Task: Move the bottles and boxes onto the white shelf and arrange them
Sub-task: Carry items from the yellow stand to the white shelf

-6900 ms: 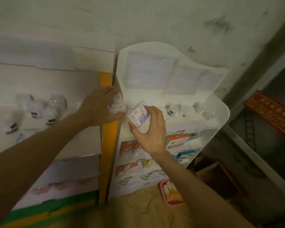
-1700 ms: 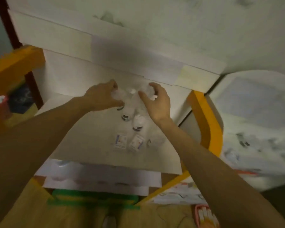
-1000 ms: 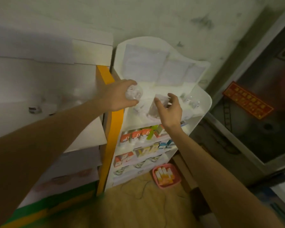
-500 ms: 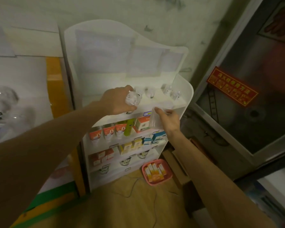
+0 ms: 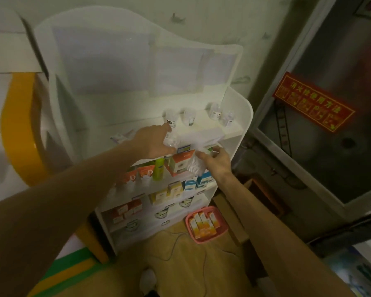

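The white shelf [image 5: 240, 108] stands against the wall. My left hand [image 5: 153, 142] grips a small clear bottle [image 5: 170, 140] over the front of the top tier. My right hand [image 5: 217, 162] holds a clear ribbed bottle [image 5: 195, 167] lower, in front of the second tier. Several small clear bottles stand on the top tier, among them one with a dark label [image 5: 171, 118] and two at the right end [image 5: 222, 116]. A small flat box [image 5: 119, 138] lies on the top tier's left side.
Lower tiers hold orange and white boxes [image 5: 181, 163], a green bottle [image 5: 157, 169], blue boxes [image 5: 196, 182] and jars. A pink basket [image 5: 208, 226] of orange boxes and a cable lie on the wooden floor. An orange-framed stand [image 5: 15, 129] is left; a metal door with a red sign [image 5: 313, 101] is right.
Both hands have carried their bottles from the left stand to the white shelf. Since half a second ago the left hand has reached further over the top tier; the right stays by the second tier.
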Demonstrator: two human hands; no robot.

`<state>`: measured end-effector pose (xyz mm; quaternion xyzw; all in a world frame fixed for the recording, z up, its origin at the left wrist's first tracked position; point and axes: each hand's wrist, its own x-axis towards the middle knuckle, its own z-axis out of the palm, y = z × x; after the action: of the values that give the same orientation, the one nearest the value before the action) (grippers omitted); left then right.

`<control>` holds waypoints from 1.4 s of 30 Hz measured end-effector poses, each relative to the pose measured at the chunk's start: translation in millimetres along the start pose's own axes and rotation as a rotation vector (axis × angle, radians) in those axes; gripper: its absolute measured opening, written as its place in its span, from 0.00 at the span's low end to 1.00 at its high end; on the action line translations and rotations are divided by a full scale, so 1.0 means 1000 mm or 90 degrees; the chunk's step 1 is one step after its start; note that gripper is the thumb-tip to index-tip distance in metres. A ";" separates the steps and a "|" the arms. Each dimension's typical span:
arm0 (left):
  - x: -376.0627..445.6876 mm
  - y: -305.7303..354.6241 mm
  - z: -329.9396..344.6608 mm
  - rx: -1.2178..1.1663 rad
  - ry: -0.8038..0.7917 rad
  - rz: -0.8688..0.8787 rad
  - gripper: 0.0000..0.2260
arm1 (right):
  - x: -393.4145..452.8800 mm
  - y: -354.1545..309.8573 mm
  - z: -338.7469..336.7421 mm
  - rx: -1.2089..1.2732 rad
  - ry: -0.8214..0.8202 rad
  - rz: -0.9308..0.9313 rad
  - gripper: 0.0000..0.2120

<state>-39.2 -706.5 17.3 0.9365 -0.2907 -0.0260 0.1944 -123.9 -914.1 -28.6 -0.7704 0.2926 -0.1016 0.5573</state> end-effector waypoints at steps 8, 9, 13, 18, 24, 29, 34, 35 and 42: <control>0.086 -0.028 0.018 -0.018 0.002 -0.071 0.26 | 0.095 -0.017 0.012 -0.177 -0.044 -0.052 0.36; 0.098 -0.034 0.020 -0.028 -0.003 -0.082 0.25 | 0.106 -0.020 0.015 -0.206 -0.044 -0.066 0.35; 0.135 -0.056 0.028 -0.016 -0.016 -0.141 0.23 | 0.139 -0.028 0.022 -0.303 -0.068 -0.121 0.34; 0.165 -0.073 0.047 -0.014 -0.027 -0.189 0.22 | 0.174 -0.037 0.036 -0.338 -0.102 -0.154 0.35; 0.192 -0.088 0.058 -0.007 -0.019 -0.233 0.24 | 0.211 -0.041 0.066 -0.360 -0.163 -0.196 0.35; 0.208 -0.102 0.063 -0.038 -0.036 -0.293 0.29 | 0.236 -0.034 0.089 -0.401 -0.238 -0.272 0.33; 0.218 -0.106 0.065 -0.047 -0.046 -0.281 0.36 | 0.256 -0.034 0.090 -0.539 -0.226 -0.478 0.30; 0.219 -0.106 0.067 -0.048 -0.051 -0.271 0.37 | 0.259 -0.033 0.088 -0.545 -0.209 -0.524 0.30; 0.220 -0.103 0.048 0.043 0.072 -0.204 0.30 | 0.281 -0.049 0.087 -0.459 -0.116 -0.701 0.22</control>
<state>190.8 -767.3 -52.5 0.9768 -0.1271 0.0063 0.1721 161.3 -992.9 -62.5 -0.9510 -0.1767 -0.2016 0.1540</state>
